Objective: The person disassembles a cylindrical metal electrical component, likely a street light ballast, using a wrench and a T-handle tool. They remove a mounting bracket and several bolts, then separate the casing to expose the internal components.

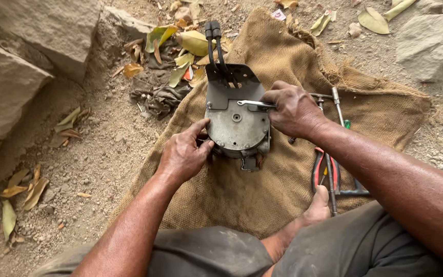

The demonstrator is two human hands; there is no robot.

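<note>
Two bare hands on one grey metal housing (237,125), set on a burlap sack (262,205) spread over sandy ground. Left hand (183,154) curled around the housing's left rim, thumb on top of the round cover plate, fingers wrapped down the side, gripping firmly. Right hand (293,109) closed tight on a slim steel spanner (255,104), its free end reaching leftward from the knuckles onto a fastener near the plate's upper edge. Beyond the fingertips, two black cables (215,46) running up from the bracket. Just right of the right-hand fingers, a T-handled tool (337,105); below that wrist, red-handled pliers (318,169) lying on the sack.

Judging by the grip: seat the spanner head fully on the fastener before loading it. Pull in a flat arc, level with the plate, not lifting. Brace hard with the left palm against the turning force so the housing cannot spin on the cloth. Mind the left thumb, close to the spanner's swing. Short strokes, then reseat.
</note>
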